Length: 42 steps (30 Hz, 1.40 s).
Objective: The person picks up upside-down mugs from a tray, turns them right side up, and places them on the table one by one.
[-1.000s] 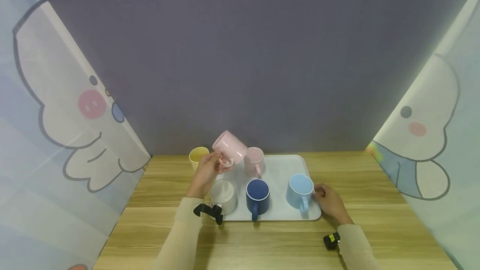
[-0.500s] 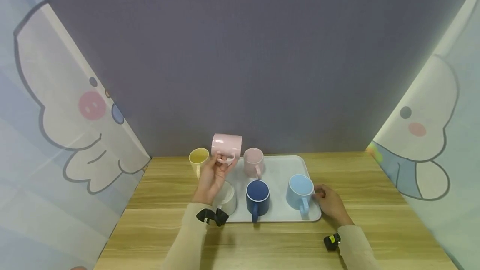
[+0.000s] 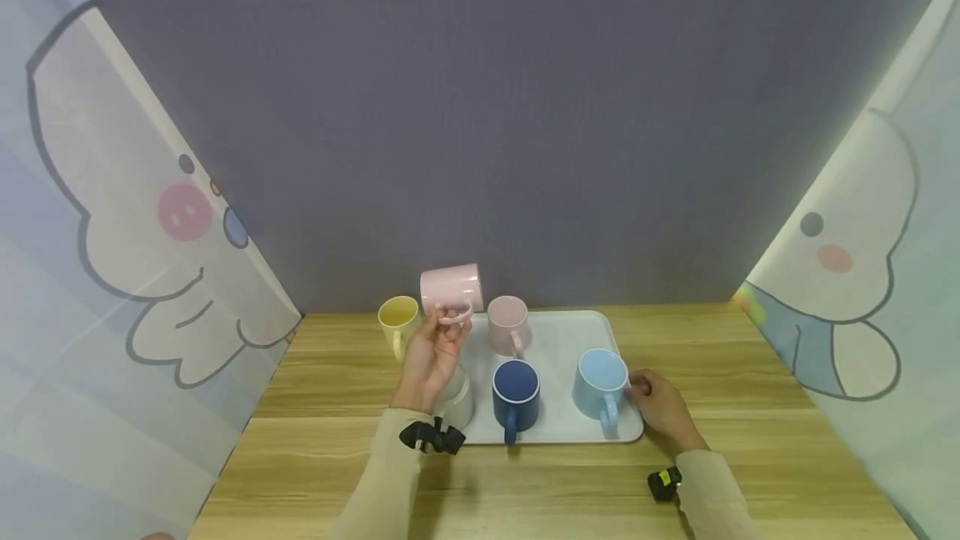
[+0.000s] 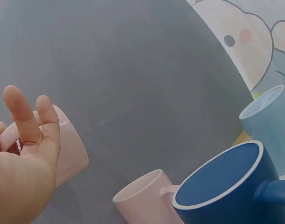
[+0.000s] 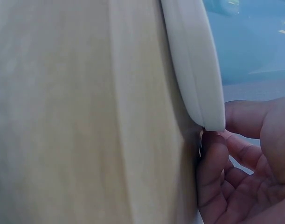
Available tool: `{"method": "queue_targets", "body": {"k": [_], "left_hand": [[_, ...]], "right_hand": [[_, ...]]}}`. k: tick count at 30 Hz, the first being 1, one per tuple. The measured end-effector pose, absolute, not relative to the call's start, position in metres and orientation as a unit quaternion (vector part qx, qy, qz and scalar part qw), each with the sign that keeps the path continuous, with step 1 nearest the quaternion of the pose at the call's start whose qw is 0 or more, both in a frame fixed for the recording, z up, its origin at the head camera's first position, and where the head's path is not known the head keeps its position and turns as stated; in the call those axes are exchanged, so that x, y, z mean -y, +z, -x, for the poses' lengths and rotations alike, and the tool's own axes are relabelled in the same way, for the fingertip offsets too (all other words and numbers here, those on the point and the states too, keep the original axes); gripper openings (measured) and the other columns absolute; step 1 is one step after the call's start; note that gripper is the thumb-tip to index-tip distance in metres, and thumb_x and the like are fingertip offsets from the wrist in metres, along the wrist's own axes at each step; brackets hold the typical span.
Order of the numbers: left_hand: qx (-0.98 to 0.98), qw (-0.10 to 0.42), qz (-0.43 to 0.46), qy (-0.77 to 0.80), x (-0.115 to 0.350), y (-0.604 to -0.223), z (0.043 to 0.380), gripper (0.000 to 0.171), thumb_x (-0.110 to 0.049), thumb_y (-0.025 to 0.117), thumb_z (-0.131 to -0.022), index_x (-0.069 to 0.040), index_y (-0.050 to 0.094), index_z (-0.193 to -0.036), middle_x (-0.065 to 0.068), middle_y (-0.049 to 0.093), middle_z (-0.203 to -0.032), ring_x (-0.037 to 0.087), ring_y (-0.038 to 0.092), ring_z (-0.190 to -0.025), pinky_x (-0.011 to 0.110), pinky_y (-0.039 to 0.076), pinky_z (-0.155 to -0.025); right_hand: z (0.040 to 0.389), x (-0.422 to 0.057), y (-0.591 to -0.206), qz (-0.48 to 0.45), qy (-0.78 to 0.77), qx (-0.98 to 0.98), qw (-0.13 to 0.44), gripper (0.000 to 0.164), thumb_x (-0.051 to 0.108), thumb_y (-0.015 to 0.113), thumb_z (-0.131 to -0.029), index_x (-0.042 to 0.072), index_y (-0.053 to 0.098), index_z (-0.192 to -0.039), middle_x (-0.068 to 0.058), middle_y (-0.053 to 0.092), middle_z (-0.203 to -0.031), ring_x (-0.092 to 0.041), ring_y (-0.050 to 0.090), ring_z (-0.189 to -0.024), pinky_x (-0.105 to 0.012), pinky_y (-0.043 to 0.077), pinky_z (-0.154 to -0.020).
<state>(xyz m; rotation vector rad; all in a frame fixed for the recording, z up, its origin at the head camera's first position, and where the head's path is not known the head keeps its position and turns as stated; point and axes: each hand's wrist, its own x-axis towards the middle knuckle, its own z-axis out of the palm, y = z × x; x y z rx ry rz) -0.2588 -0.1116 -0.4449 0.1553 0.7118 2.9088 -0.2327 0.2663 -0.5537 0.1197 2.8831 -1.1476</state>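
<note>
My left hand (image 3: 431,357) grips a pink mug (image 3: 452,283) by its handle, above the back left of the white tray (image 3: 558,332). The mug lies sideways in the air, base toward the right. Two of my fingers (image 4: 22,112) stand up by the handle in the left wrist view. At the tray's right edge, my right hand (image 3: 662,408) pinches the rim, thumb over it and curled fingers below. A light blue mug (image 3: 595,394) stands just inside that edge. On the tray are also a navy mug (image 3: 514,411), a second pink mug (image 3: 507,323) and a white mug (image 3: 459,408), partly hidden by my left hand.
A yellow mug (image 3: 399,317) stands at the tray's back left, beside my left hand. The wooden table (image 3: 315,394) runs back to a grey panel (image 3: 480,123). Cartoon-printed sheets (image 3: 112,340) flank both sides.
The held pink mug has turned from a slant, opening up and left, to nearly level. My left hand and forearm have shifted slightly right. The right hand stays at the tray edge.
</note>
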Motion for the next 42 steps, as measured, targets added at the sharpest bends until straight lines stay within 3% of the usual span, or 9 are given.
{"method": "queue_targets", "body": {"k": [8, 12, 18, 23, 26, 29, 36, 42], "left_hand": [[-0.233, 0.058, -0.044, 0.970, 0.107, -0.445, 0.257, 0.024, -0.019, 0.033, -0.105, -0.009, 0.051, -0.095, 0.002, 0.058, -0.086, 0.008, 0.058, -0.075, 0.030, 0.052, -0.086], [-0.228, 0.061, -0.052, 0.970, 0.102, -0.444, 0.253, 0.024, -0.018, 0.032, -0.106, -0.008, 0.051, -0.095, 0.002, 0.058, -0.086, 0.008, 0.057, -0.074, 0.029, 0.052, -0.085], [-0.214, 0.073, -0.077, 0.971, 0.093, -0.442, 0.250, 0.024, -0.017, 0.032, -0.106, -0.007, 0.051, -0.095, 0.003, 0.058, -0.088, 0.008, 0.057, -0.076, 0.027, 0.051, -0.084], [-0.229, 0.077, -0.080, 0.967, 0.083, -0.440, 0.248, 0.023, -0.017, 0.030, -0.106, -0.008, 0.049, -0.096, 0.002, 0.059, -0.088, 0.007, 0.059, -0.077, 0.026, 0.052, -0.084], [-0.247, 0.085, -0.077, 0.962, 0.076, -0.437, 0.246, 0.022, -0.018, 0.028, -0.106, -0.009, 0.046, -0.098, 0.000, 0.058, -0.089, 0.006, 0.059, -0.079, 0.024, 0.052, -0.085], [-0.251, 0.093, -0.074, 0.960, 0.069, -0.435, 0.243, 0.020, -0.019, 0.028, -0.106, -0.010, 0.045, -0.100, -0.002, 0.057, -0.089, 0.005, 0.059, -0.079, 0.023, 0.051, -0.085], [-0.236, 0.120, -0.073, 0.961, 0.054, -0.435, 0.238, 0.021, -0.021, 0.029, -0.106, -0.011, 0.046, -0.099, -0.003, 0.058, -0.088, 0.004, 0.058, -0.079, 0.023, 0.051, -0.085], [-0.245, 0.137, -0.093, 0.955, 0.044, -0.439, 0.235, 0.028, -0.023, 0.027, -0.107, -0.013, 0.050, -0.095, -0.005, 0.060, -0.086, 0.003, 0.057, -0.076, 0.022, 0.049, -0.086]], "right_hand": [[0.232, -0.267, -0.554, -0.046, -0.378, -0.924, 0.028, 0.033, 0.019, 0.056, -0.094, 0.001, 0.057, -0.122, -0.010, 0.060, -0.094, -0.021, 0.054, -0.082, -0.030, 0.042, -0.065], [0.229, -0.268, -0.549, -0.059, -0.401, -0.914, 0.022, 0.036, 0.023, 0.053, -0.097, 0.000, 0.056, -0.124, -0.017, 0.063, -0.106, -0.026, 0.059, -0.093, -0.032, 0.046, -0.071], [0.226, -0.256, -0.518, -0.114, -0.456, -0.880, -0.065, 0.040, 0.034, 0.044, -0.101, 0.003, 0.056, -0.122, -0.018, 0.061, -0.112, -0.024, 0.057, -0.093, -0.028, 0.046, -0.071], [0.227, -0.228, -0.470, -0.074, -0.515, -0.848, -0.101, 0.039, 0.037, 0.046, -0.101, 0.005, 0.060, -0.118, -0.013, 0.065, -0.103, -0.013, 0.056, -0.083, -0.023, 0.045, -0.069], [0.228, -0.208, -0.450, -0.023, -0.602, -0.796, -0.056, 0.033, 0.030, 0.049, -0.101, 0.003, 0.060, -0.114, -0.005, 0.063, -0.092, -0.009, 0.054, -0.073, -0.019, 0.044, -0.062], [0.230, -0.187, -0.438, 0.018, -0.708, -0.706, 0.025, 0.025, 0.025, 0.049, -0.101, 0.005, 0.060, -0.109, 0.002, 0.062, -0.087, -0.008, 0.052, -0.069, -0.019, 0.042, -0.059], [0.239, -0.148, -0.432, 0.077, -0.867, -0.441, 0.220, 0.027, 0.026, 0.040, -0.104, 0.008, 0.057, -0.115, 0.000, 0.068, -0.107, -0.003, 0.055, -0.071, -0.014, 0.047, -0.062], [0.247, -0.132, -0.431, 0.104, -0.892, -0.307, 0.314, 0.036, 0.031, 0.027, -0.107, 0.005, 0.048, -0.121, 0.001, 0.063, -0.111, 0.000, 0.054, -0.072, -0.011, 0.045, -0.064]]}}
